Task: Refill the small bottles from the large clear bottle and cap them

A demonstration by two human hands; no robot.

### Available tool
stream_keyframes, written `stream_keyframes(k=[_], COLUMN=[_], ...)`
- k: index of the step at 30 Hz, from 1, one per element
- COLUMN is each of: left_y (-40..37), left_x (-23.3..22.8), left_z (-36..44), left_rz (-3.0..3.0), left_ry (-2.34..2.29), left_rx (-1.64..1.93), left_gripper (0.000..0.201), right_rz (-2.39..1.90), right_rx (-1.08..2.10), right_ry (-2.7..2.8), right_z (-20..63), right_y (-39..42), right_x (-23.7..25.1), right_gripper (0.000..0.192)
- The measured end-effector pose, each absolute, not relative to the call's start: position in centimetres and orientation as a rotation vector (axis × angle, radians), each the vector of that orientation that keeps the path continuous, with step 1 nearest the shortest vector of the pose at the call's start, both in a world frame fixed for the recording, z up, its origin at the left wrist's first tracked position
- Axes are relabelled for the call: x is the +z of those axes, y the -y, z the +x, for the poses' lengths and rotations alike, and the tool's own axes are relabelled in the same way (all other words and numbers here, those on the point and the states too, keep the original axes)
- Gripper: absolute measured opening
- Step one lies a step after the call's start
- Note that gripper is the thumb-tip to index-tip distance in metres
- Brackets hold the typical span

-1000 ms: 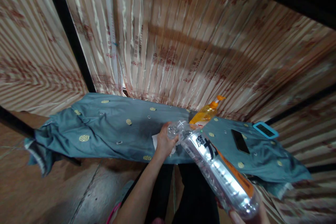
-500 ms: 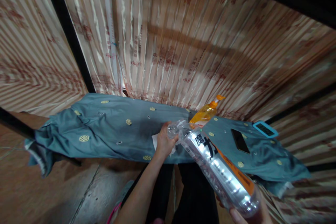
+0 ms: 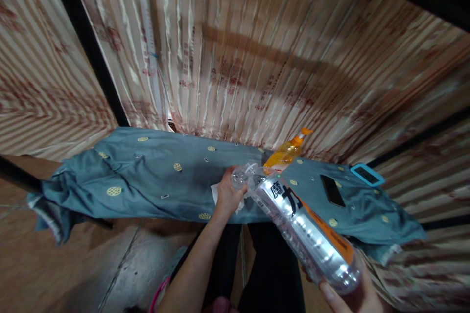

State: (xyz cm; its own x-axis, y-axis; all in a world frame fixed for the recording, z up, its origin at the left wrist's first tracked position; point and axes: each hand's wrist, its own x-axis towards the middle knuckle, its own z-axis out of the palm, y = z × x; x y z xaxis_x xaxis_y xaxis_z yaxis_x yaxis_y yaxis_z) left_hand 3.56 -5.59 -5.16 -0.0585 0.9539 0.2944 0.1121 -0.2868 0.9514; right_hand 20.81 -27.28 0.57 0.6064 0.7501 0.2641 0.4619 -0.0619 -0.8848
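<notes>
My right hand (image 3: 354, 296) grips the base of a large clear plastic bottle (image 3: 308, 234) with an orange-and-white label and black characters. The bottle is tilted, its neck pointing up-left toward a small clear container (image 3: 240, 177). My left hand (image 3: 228, 196) is closed around that small container, just above the teal cloth (image 3: 147, 181) covering the table. The bottle's mouth meets the container's rim. A white tissue (image 3: 216, 194) lies under my left hand.
An orange pump bottle (image 3: 284, 153) stands behind the two hands. To the right, a black phone (image 3: 332, 190) and a blue-framed device (image 3: 367, 174) lie on the cloth. Striped curtains (image 3: 257, 58) hang behind the table. My dark trousers (image 3: 271, 264) are below.
Both hands keep their hold and pose. The view has shifted slightly, so the table and bottle sit a little higher and further left in the picture.
</notes>
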Motion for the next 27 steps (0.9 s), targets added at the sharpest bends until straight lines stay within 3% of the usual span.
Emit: stream_keyframes(k=[13, 27], left_y=[5.3, 5.4], left_x=[-6.0, -5.7], left_z=[3.8, 3.8], left_rz=[1.455, 1.477], left_ry=[-1.224, -1.238], left_rx=[1.453, 1.442], left_gripper=[0.065, 0.062], right_rz=[-1.725, -1.719], right_rx=[0.379, 0.431], right_ry=[0.873, 0.828], right_z=[19.5, 19.4], right_y=[26.8, 26.4], right_x=[2.6, 3.3], right_gripper=[0.087, 0.094])
